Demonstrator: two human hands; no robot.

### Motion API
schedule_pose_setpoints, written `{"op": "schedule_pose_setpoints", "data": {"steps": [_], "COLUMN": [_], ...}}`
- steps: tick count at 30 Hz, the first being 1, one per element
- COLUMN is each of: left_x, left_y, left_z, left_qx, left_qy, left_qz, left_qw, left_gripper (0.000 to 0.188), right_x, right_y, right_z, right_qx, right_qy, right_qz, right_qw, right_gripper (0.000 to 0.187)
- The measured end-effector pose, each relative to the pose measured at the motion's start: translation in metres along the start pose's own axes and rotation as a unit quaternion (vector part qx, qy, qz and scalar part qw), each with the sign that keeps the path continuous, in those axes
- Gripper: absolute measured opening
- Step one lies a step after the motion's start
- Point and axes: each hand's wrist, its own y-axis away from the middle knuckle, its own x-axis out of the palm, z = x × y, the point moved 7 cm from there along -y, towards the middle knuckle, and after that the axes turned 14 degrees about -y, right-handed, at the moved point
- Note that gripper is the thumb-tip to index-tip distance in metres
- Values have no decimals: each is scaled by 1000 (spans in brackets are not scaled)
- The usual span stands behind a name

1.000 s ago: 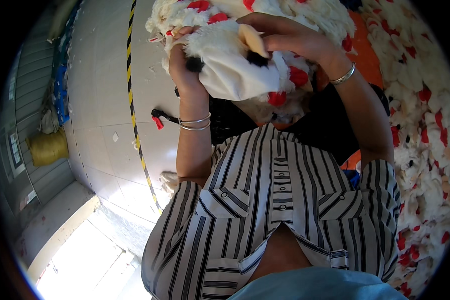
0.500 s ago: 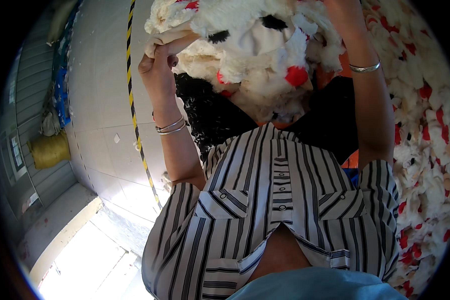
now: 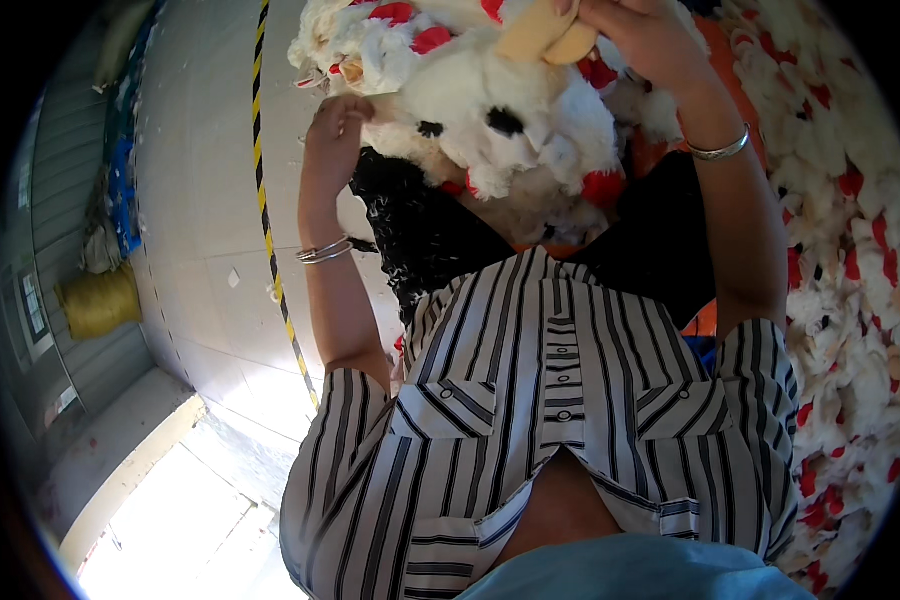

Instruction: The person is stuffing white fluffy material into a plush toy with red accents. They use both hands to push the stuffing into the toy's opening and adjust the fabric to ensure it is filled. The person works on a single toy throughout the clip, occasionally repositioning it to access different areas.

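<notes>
A pile of fluffy white plush pieces point(image 3: 560, 125) with black and red patches lies over my lap at the top of the view. My left hand point(image 3: 335, 137) has its fingers pinched on the left edge of the plush. On the right, my right hand point(image 3: 648, 42) grips a tan fabric piece point(image 3: 545, 38) above the pile. That piece looks smooth, with rounded lobes. Part of my right fingers is cut off by the upper edge of the view.
A large heap of white and red plush pieces point(image 3: 850, 330) fills the right side. Black-and-yellow tape point(image 3: 261, 180) runs along the pale tiled floor point(image 3: 205, 180) to my left. A yellow sack point(image 3: 100, 300) stands by the far left wall.
My right hand has come down and left into view with the tan piece. My left hand has lowered the pale flap it held up. The plush has shifted and turned.
</notes>
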Motion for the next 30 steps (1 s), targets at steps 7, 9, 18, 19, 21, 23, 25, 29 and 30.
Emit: {"op": "schedule_pose_setpoints", "data": {"steps": [7, 9, 18, 19, 21, 23, 25, 29, 30], "left_x": [59, 66, 83, 83, 82, 72, 63, 66, 67], "left_y": [12, 6, -19, -20, -20, -17, -12, -4, -4], "left_z": [-156, -130, -84, -78, -67, -79, -86, -82, -85], "left_qx": [136, 25, -198, -190, -173, -136, -98, -115, -119], "left_qy": [-81, 146, 582, 597, 624, 643, 644, 603, 616], "left_qz": [157, 88, 33, 19, -9, -23, -28, -53, -48], "left_qw": [975, 985, 788, 780, 762, 753, 758, 788, 777], "left_gripper": [49, 35, 39, 39, 38, 39, 40, 42, 41], "right_x": [4, -9, 17, 21, 27, 24, 24, 42, 43], "right_y": [-1, -5, 11, 11, 11, 11, 10, 16, 16], "right_z": [-10, -5, -55, -60, -68, -73, -79, -79, -83], "right_qx": [-68, 24, 60, 62, 66, 93, 127, 125, 109], "right_qy": [54, 38, 268, 261, 248, 245, 253, 150, 143], "right_qz": [9, -126, 36, 36, 37, 19, 47, 82, 80], "right_qw": [996, 991, 961, 963, 966, 965, 958, 977, 981], "right_gripper": [11, 10, 24, 24, 23, 24, 24, 26, 26]}}
